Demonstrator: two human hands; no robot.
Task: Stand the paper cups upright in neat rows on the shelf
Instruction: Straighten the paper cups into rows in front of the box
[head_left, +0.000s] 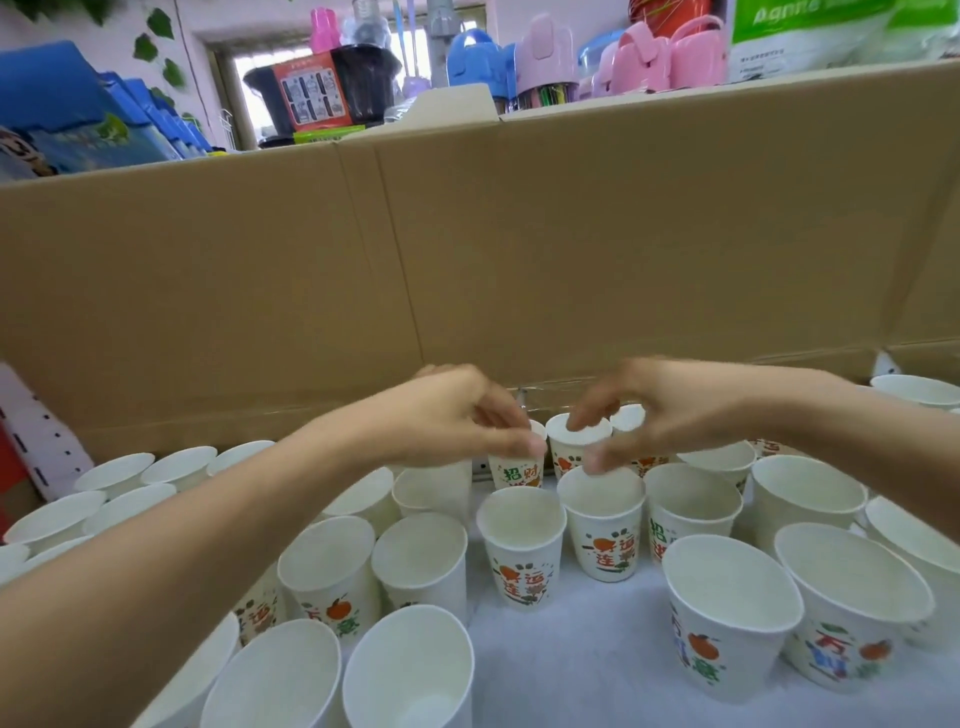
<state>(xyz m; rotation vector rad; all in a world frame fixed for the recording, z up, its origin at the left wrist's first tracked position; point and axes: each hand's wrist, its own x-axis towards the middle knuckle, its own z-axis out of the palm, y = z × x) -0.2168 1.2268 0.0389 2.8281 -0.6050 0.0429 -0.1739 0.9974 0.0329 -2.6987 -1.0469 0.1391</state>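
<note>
Several white paper cups with orange and green print stand upright on the white shelf surface (597, 665). My left hand (457, 415) pinches the rim of a cup (514, 470) in the back row. Beside it my right hand (654, 410) pinches the rim of a neighbouring back-row cup (566, 449), its thumb low near the rim of the cup in front (602, 519). Both held cups stand upright and close together. Another cup (521, 545) stands just in front of them.
A tall cardboard wall (467, 249) runs right behind the back row. More cups crowd the left (332, 577) and right (732, 608) sides. A white perforated panel (36, 441) leans at far left. Coloured plastic goods (550, 57) sit above the cardboard.
</note>
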